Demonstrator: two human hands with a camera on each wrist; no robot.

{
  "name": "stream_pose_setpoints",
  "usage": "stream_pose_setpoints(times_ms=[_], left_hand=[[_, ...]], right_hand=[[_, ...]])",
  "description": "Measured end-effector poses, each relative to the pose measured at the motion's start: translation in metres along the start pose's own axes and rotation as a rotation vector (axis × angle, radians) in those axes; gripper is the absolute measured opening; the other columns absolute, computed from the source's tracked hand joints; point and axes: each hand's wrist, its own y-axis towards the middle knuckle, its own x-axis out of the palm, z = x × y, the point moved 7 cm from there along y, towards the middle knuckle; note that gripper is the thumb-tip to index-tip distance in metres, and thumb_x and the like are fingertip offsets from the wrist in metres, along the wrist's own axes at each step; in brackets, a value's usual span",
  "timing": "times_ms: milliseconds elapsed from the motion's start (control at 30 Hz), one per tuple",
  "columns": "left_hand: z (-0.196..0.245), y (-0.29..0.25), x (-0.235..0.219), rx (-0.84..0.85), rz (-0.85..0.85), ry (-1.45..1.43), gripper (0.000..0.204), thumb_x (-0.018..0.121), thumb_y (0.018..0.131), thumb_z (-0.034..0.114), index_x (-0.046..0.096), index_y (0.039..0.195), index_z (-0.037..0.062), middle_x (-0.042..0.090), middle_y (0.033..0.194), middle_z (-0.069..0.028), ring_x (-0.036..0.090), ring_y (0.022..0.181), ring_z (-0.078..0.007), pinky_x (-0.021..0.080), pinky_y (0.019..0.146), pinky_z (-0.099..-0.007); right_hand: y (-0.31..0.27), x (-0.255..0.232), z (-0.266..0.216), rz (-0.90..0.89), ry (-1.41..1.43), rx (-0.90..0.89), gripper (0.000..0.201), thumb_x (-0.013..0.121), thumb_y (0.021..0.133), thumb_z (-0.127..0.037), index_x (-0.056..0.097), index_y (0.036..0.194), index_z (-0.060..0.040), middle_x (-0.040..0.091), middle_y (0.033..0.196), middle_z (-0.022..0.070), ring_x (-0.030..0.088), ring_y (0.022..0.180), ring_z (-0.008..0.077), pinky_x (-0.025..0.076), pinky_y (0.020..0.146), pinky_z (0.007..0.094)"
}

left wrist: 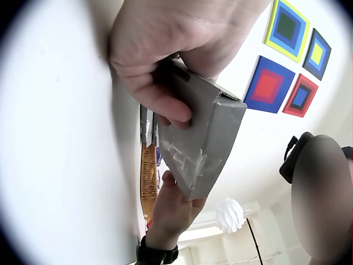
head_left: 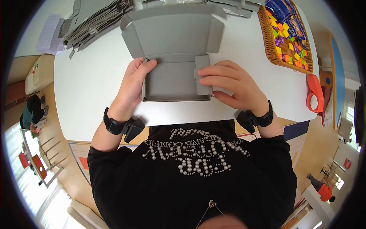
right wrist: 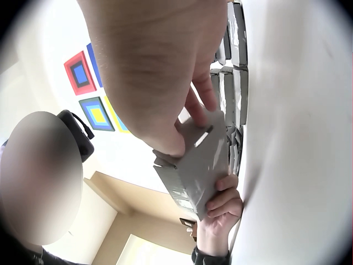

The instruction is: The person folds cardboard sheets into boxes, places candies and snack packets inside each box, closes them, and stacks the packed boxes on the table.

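Note:
A grey cardboard box (head_left: 171,82) is held before me near the table's front edge, its lid (head_left: 175,40) raised at the far side. My left hand (head_left: 131,82) grips the left wall, thumb over the rim and fingers along the outside, as the left wrist view also shows. On the other side, my right hand (head_left: 234,82) holds the right wall. Its fingers lie over the inward-folded side flap (head_left: 204,86), while the thumb is low by the near right corner. In the right wrist view a narrow slot shows in the box's side (right wrist: 207,157), beneath the right hand.
Flattened grey cardboard (head_left: 97,28) is piled at the back left of the white table (head_left: 91,95). More grey boxes (right wrist: 240,94) stand along the back. At the back right is a wicker basket (head_left: 268,45) with colourful small pieces and blue packets. Near it lies a red-orange object with a round hole (head_left: 310,86).

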Motion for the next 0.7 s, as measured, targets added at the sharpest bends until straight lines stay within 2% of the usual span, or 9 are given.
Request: stream_pose_setpoints(times_ms=[33,133,233,333,700], left_hand=[[-0.0006,0.0002,-0.0012,-0.002,0.006,-0.003,0.022,0.055,0.086,0.017,0.054,0.099,-0.002,0.061,0.091,-0.0067,0.056,0.083,-0.0094,0.043,0.077,-0.0226],[-0.0014,0.0012,-0.0005,-0.015,-0.03,-0.036,0.022,0.053,0.087,0.017,0.056,0.099,-0.0023,0.062,0.091,-0.0067,0.057,0.081,-0.0091,0.045,0.074,-0.0224],[0.0,0.0003,-0.0044,-0.008,0.037,-0.039,0.024,0.052,0.087,0.017,0.055,0.1,-0.0026,0.062,0.091,-0.0068,0.058,0.079,-0.0092,0.046,0.072,-0.0222],[0.0001,0.0007,-0.0023,0.002,-0.027,-0.084,0.024,0.051,0.087,0.017,0.055,0.101,-0.0028,0.062,0.091,-0.007,0.059,0.079,-0.0095,0.047,0.071,-0.022],[-0.0028,0.0014,0.0051,0.018,-0.134,-0.138,0.028,0.05,0.088,0.017,0.052,0.106,-0.0044,0.062,0.093,-0.0091,0.06,0.081,-0.0099,0.048,0.073,-0.0224]], right_hand=[[-0.0002,0.0047,0.0001,-0.059,0.006,-0.002,0.049,0.064,0.057,0.004,0.06,0.104,-0.0073,0.056,0.113,0.0083,0.053,0.096,0.028,0.043,0.083,0.0359],[-0.0004,0.0054,0.0031,-0.044,0.008,0.018,0.048,0.063,0.056,0.005,0.059,0.102,-0.0075,0.056,0.107,0.0077,0.052,0.094,0.0285,0.043,0.081,0.0362],[-0.0009,0.0064,0.0062,-0.06,-0.014,0.035,0.045,0.063,0.054,0.005,0.059,0.098,-0.0067,0.055,0.102,0.0074,0.052,0.093,0.029,0.043,0.08,0.0366],[-0.0007,0.0062,0.0077,-0.088,-0.008,0.059,0.039,0.064,0.06,0.003,0.056,0.097,-0.0076,0.054,0.102,0.0055,0.051,0.089,0.0282,0.045,0.076,0.0353],[0.0014,0.0107,0.0063,-0.158,0.005,0.105,0.037,0.061,0.059,0.004,0.054,0.094,-0.0058,0.054,0.1,0.0067,0.05,0.09,0.0287,0.044,0.076,0.0363]])
